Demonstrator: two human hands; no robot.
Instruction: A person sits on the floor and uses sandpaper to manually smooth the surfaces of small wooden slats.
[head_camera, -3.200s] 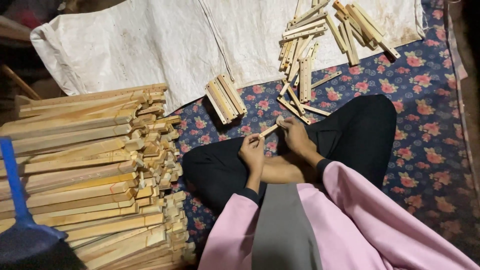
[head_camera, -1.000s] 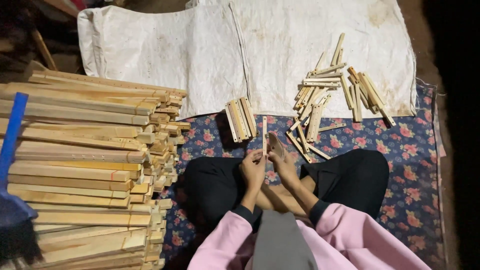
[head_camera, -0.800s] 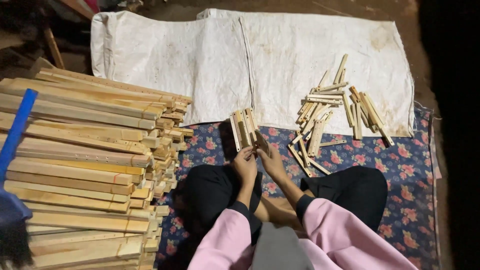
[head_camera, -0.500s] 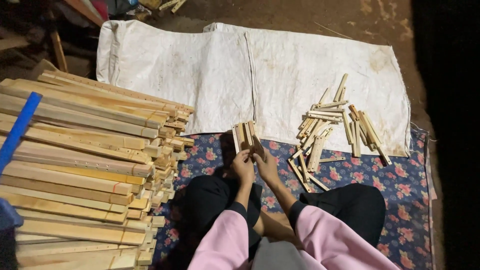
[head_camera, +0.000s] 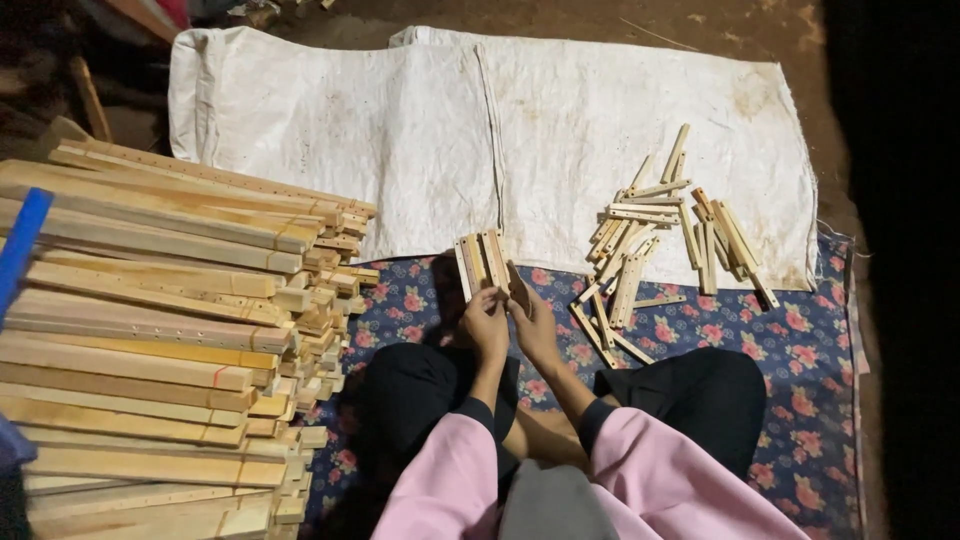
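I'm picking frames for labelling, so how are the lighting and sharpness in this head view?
Head view: warm light falls on the centre, so the white sacks, the stacked wooden slats and both hands, left hand and right hand, read sharp; the right edge and top left corner sink into near black.

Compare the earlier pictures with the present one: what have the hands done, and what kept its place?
Both hands, left hand and right hand, have reached forward from the lap to the small bundle of sticks, carrying a short stick there. The loose sticks, plank stack and white sacks stayed put.
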